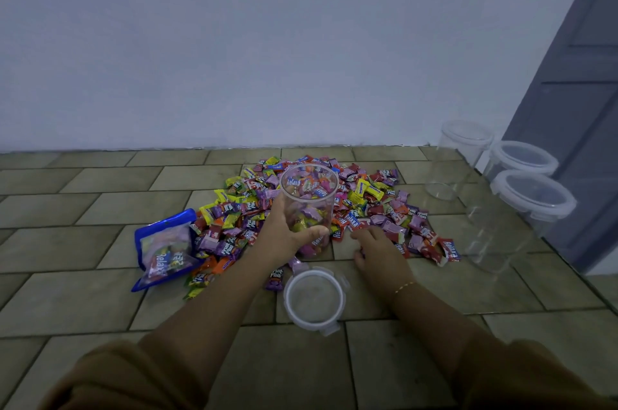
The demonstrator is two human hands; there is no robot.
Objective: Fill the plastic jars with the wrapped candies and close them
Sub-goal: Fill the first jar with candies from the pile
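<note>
A clear plastic jar (pixel 309 190) stands upright on the tiled floor at the near edge of a big pile of wrapped candies (pixel 371 205). Some candies lie inside it, filling the lower part. My left hand (pixel 284 232) is wrapped around the jar's lower half. My right hand (pixel 378 249) rests palm down on the floor at the pile's front edge, fingers curled over a few candies; I cannot tell whether any are gripped. The jar's loose lid (pixel 314 297) lies flat on the floor just in front of the jar.
A blue candy bag (pixel 164 247) lies left of the pile. Three empty lidded jars stand at the right: one by the wall (pixel 459 158), one behind it (pixel 521 158), a nearer tall one (pixel 515 219). A grey door (pixel 582 91) rises beyond them.
</note>
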